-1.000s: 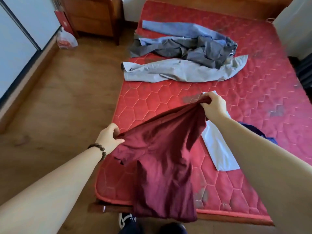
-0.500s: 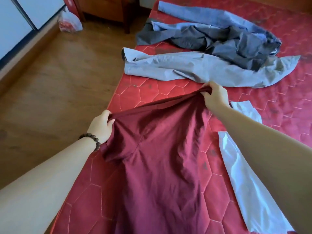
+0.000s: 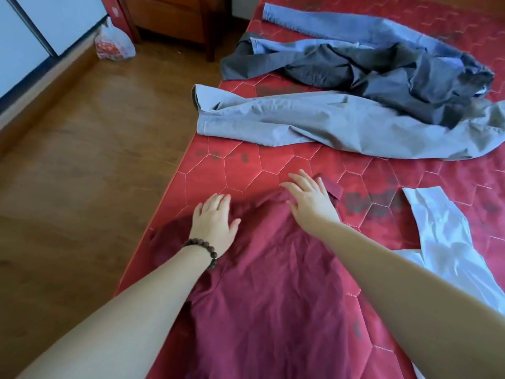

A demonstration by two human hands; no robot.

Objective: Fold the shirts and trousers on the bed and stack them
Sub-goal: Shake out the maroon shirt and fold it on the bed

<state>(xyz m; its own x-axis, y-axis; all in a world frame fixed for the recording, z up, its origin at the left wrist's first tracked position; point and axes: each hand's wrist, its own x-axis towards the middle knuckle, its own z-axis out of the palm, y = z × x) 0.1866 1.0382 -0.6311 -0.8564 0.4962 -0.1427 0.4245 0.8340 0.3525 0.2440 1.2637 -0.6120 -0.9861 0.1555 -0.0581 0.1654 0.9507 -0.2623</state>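
Maroon shirt (image 3: 273, 291) lies spread on red mattress (image 3: 235, 165), unfolded. Left hand (image 3: 214, 224) and right hand (image 3: 310, 199) both flat, fingers straight, pressing near its collar, gripping nothing. Grey trousers (image 3: 314, 124), dark garment (image 3: 382, 75), blue trousers (image 3: 341, 26) heaped further up; white shirt (image 3: 448, 242) beside. No folds or stack visible: task looks barely begun.

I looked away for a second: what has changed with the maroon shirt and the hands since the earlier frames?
The maroon shirt, held up by its shoulders before, now lies spread on the bed. Both hands have let go: the left hand and right hand rest flat on its upper part near the collar. The grey trousers, dark pile and pale blue garment lie as before.
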